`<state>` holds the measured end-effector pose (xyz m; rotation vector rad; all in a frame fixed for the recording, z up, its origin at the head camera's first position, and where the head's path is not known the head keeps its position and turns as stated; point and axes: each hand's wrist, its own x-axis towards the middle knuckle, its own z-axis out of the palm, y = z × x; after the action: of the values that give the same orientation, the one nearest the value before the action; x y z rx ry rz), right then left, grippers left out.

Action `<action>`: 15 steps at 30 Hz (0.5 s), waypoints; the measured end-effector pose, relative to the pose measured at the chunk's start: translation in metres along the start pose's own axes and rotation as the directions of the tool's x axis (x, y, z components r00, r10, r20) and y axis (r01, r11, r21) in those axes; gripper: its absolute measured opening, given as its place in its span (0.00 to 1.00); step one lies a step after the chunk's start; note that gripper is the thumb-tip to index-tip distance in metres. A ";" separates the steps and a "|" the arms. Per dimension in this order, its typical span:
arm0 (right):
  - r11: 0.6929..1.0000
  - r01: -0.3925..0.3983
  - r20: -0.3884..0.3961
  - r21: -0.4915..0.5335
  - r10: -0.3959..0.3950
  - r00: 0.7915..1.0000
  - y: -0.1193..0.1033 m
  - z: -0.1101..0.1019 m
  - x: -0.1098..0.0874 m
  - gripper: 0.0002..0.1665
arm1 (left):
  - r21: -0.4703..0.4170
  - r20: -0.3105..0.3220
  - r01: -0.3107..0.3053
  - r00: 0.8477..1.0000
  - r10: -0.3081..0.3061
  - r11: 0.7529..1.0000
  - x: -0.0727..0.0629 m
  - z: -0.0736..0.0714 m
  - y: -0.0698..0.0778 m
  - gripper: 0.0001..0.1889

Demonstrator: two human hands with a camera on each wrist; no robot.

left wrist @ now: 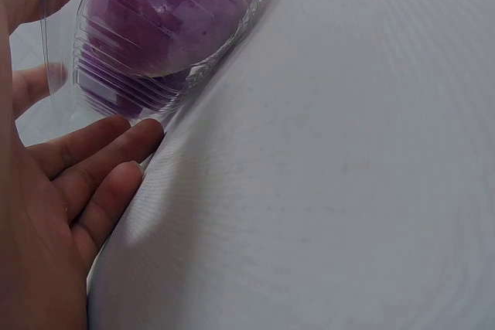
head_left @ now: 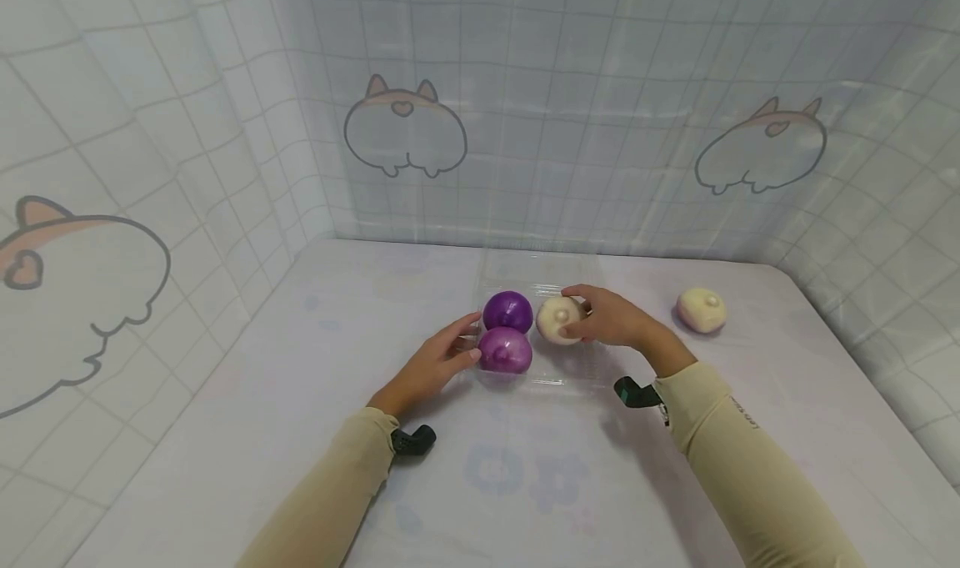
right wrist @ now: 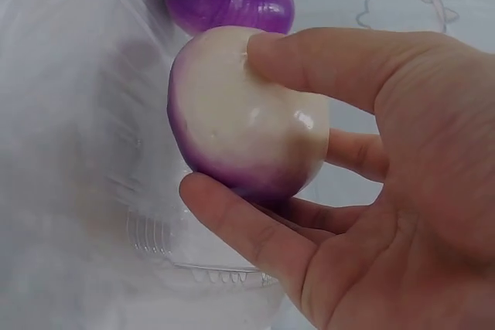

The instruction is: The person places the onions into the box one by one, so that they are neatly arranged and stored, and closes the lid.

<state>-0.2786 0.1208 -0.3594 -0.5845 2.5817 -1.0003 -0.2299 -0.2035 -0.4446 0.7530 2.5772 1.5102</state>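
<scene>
My right hand (head_left: pixel 611 318) grips a glossy cream-and-purple onion (head_left: pixel 557 320) over the right part of a clear plastic box (head_left: pixel 562 368). In the right wrist view, thumb and fingers wrap around that onion (right wrist: pixel 232 106). Two purple onions sit in the box's left part: a darker one (head_left: pixel 507 311) behind and a lighter one (head_left: pixel 506 351) in front. Beside the box's left wall is my left hand (head_left: pixel 435 359), its fingers loosely spread. The left wrist view shows the fingertips of this hand (left wrist: pixel 62 175) close against the ridged plastic.
Another cream-and-purple onion (head_left: pixel 702 310) lies on the white-covered table (head_left: pixel 315 368), right of the box. The box's transparent lid (head_left: pixel 536 266) extends toward the back. Tiled-pattern curtains (head_left: pixel 562 134) with cartoon animals enclose the table's back and sides.
</scene>
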 end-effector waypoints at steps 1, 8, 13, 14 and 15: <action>1.000 0.005 0.001 -0.008 -0.005 1.000 0.000 0.000 0.000 0.44 | 0.001 0.000 0.002 1.000 -0.002 1.000 0.000 0.000 0.000 0.34; 0.996 0.027 -0.024 -0.087 -0.029 0.999 0.002 0.003 0.002 0.43 | 0.002 -0.004 -0.008 1.000 0.008 1.000 0.001 0.001 -0.006 0.34; 0.995 0.025 -0.031 -0.093 -0.028 0.999 0.002 0.004 0.002 0.43 | -0.011 -0.002 -0.009 1.000 0.009 1.000 0.002 0.001 -0.004 0.34; 0.995 0.026 -0.033 -0.097 -0.029 0.999 0.002 0.004 0.002 0.43 | -0.012 -0.002 -0.008 1.000 0.008 1.000 0.002 0.001 -0.005 0.34; 0.994 0.027 -0.035 -0.101 -0.030 0.999 0.002 0.005 0.003 0.43 | -0.014 -0.002 -0.010 1.000 0.010 1.000 0.002 0.001 -0.005 0.34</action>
<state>-0.2794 0.1184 -0.3648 -0.6362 2.6757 -0.9016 -0.2332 -0.2039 -0.4491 0.7639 2.5649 1.5310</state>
